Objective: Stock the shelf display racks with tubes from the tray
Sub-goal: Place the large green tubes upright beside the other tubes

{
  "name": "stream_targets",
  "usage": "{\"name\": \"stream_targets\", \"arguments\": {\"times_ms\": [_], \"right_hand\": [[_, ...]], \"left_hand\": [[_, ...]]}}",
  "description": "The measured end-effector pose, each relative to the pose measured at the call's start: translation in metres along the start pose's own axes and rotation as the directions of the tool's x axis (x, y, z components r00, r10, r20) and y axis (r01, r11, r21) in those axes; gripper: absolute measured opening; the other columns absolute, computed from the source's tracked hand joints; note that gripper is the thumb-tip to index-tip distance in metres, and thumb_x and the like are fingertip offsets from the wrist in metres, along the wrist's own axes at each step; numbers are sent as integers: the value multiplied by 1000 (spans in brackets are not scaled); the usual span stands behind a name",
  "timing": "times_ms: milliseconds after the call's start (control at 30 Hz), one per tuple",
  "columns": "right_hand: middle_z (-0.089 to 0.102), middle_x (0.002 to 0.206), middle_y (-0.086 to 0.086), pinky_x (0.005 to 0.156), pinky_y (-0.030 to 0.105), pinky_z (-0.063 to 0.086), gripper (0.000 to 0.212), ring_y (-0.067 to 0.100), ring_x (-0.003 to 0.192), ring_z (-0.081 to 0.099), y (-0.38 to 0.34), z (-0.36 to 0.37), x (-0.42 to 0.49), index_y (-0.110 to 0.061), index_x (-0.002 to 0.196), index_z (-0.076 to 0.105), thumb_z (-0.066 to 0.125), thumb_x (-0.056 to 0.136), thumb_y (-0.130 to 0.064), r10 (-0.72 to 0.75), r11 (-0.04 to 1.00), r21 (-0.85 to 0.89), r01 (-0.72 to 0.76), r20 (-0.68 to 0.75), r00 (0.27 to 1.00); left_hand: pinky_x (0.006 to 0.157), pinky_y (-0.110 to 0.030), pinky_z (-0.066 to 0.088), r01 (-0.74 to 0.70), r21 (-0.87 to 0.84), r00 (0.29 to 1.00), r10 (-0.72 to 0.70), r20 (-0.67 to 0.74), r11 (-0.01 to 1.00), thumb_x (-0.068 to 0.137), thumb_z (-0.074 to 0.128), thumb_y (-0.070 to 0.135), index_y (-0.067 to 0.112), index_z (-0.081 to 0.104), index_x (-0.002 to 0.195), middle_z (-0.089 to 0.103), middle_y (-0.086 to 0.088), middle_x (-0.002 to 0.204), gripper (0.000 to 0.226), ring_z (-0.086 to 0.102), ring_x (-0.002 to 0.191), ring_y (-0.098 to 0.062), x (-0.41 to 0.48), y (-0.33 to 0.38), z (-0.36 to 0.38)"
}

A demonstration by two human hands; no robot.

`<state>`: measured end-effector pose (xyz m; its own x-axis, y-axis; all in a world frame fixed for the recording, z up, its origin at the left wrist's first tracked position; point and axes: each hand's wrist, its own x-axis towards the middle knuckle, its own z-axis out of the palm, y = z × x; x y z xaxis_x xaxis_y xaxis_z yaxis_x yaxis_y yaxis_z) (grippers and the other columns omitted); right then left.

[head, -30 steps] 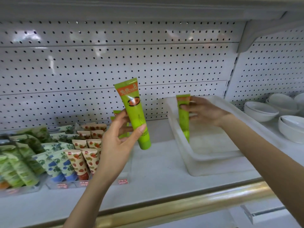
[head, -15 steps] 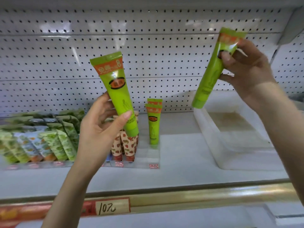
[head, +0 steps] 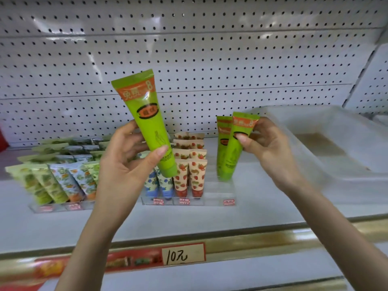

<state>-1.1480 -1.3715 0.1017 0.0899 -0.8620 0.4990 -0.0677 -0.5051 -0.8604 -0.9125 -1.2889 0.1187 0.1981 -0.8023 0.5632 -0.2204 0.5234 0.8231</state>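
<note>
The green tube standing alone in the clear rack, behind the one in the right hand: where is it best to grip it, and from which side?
Probably by its flat crimped top, from above. The standing green tube is upright, cap down in the clear rack, so only its upper part is free. The right hand with its tube crowds the right side and the strawberry tubes stand to the left.

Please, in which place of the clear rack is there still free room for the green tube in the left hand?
Free: the rightmost lane of the clear rack, before the standing green tubes; also bare shelf between rack and tray. Crowded: the strawberry tubes and everything further left.
</note>
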Motion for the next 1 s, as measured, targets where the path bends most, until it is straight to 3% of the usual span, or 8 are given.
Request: {"name": "stream_targets", "arguments": {"times_ms": [200, 567, 867, 1000], "right_hand": [[67, 100, -7, 89, 38, 51, 24, 18, 96, 65, 13, 12, -7, -25, 99, 59, 67, 82, -10, 62, 995, -79, -64, -27, 998], [65, 103, -6, 92, 44, 50, 26, 23, 99, 62, 16, 18, -8, -32, 98, 58, 65, 85, -10, 71, 988, -137, -74, -22, 997], [64, 111, 0, 95, 51, 48, 26, 22, 106, 62, 24, 20, -16, -33, 103, 56, 66, 82, -21, 131, 981, -142, -133, -21, 991], [65, 105, -9, 95, 46, 48, 24, 15, 104, 61, 23, 19, -19, -35, 97, 56, 67, 82, -19, 122, 978, -169, -126, -36, 992]], "left_hand": [[81, -23, 53, 7, -7, 1000, -7, -30, 1000, 76, 73, 22, 34, 53, 107, 71, 13, 98, 39, 65, 97, -11, 0, -11, -28], [78, -15, 51, 23, -5, 998, -24, -64, 1000, 73, 65, 19, 32, 52, 106, 70, 20, 95, 38, 65, 94, -3, -9, -16, -45], [81, -19, 52, 30, -20, 999, -30, -25, 999, 74, 65, 17, 30, 53, 110, 70, 16, 98, 40, 65, 95, -8, -15, -15, -45], [79, -15, 51, 36, -36, 999, -36, 11, 999, 74, 65, 15, 27, 54, 112, 70, 15, 98, 42, 65, 94, -7, -18, -13, -41]]}}
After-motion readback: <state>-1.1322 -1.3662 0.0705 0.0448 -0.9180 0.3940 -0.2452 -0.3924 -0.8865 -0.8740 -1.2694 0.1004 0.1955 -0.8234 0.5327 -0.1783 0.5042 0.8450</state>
